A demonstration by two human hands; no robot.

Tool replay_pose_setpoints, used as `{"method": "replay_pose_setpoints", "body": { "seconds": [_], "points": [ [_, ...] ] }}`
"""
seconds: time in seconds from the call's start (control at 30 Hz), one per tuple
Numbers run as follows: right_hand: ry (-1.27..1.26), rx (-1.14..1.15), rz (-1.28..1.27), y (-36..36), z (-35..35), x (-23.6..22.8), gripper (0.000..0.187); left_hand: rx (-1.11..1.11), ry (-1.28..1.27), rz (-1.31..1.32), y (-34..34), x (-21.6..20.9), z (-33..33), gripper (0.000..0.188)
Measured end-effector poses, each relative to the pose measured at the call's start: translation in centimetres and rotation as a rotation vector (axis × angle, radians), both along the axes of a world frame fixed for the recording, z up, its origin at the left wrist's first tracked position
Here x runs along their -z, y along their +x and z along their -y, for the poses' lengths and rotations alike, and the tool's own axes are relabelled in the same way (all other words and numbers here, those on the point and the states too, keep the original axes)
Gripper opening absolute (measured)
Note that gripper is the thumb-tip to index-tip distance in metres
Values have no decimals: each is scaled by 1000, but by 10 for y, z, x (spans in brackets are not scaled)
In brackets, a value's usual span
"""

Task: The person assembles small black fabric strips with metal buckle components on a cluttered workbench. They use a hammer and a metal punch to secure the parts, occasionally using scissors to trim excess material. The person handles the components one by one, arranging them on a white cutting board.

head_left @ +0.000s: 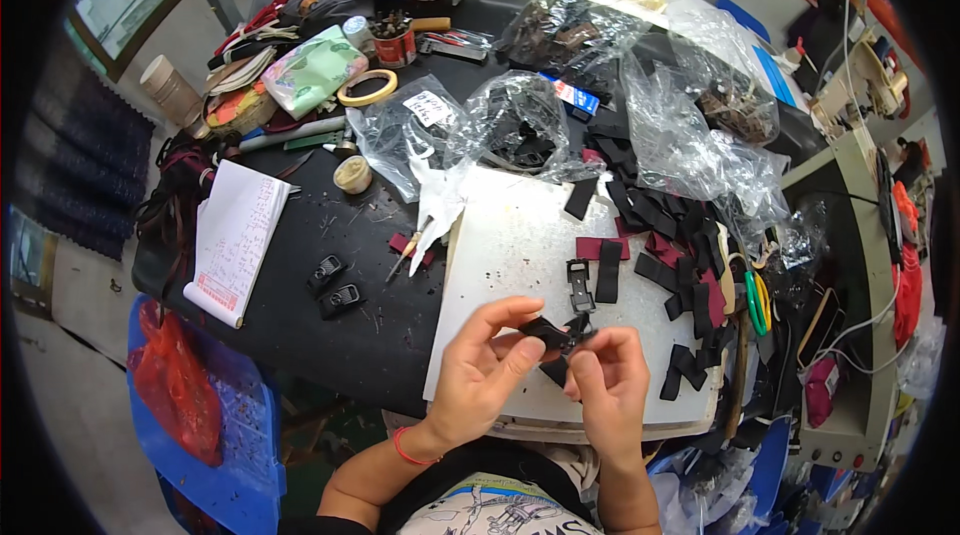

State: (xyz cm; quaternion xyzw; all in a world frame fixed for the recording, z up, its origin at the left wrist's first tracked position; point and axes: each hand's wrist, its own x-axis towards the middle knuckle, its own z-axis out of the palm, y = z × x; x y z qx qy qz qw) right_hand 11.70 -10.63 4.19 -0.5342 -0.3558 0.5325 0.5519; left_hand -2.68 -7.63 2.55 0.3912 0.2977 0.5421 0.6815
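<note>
Over the near part of the white board (pixel 500 245), both my hands are closed on a small black strap piece (pixel 545 331) that seems to have a plastic buckle part on it. My left hand (pixel 482 370) pinches its left end between thumb and fingers. The fingertips of my right hand (pixel 610 385) grip the right end. Just beyond them lies a black plastic buckle (pixel 580 285), beside a short black strap (pixel 607 272). Dark red strap pieces (pixel 602 249) lie farther up. Two more black buckles (pixel 338 301) rest on the black table to the left.
Cut black and dark red straps (pixel 680 270) are heaped along the board's right side. Clear plastic bags (pixel 690 150) cover the back right. At left are an open notebook (pixel 238 240), a tape roll (pixel 367 88) and a blue stool (pixel 240 425) with a red bag (pixel 178 385).
</note>
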Motion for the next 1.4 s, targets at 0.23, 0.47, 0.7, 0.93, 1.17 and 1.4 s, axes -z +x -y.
{"method": "replay_pose_setpoints", "body": {
  "seconds": [0.23,0.47,0.7,0.93,1.17,1.4],
  "points": [
    [142,-27,-284,6,-7,6,24,98,76,88,0,13,7,23],
    [94,-89,-277,12,-9,3,20,236,116,-62,-15,14,2,22],
    [376,-174,579,11,-8,0,21,242,119,-323,-22,-8,-15,34],
    [306,-80,513,4,-6,7,24,173,2,-327,-17,-6,-12,28],
    [90,-59,89,8,-13,5,21,233,120,-350,-18,-7,-13,33],
    [135,-61,213,8,-10,14,19,119,107,-495,-10,-3,-5,36]
  ]
}}
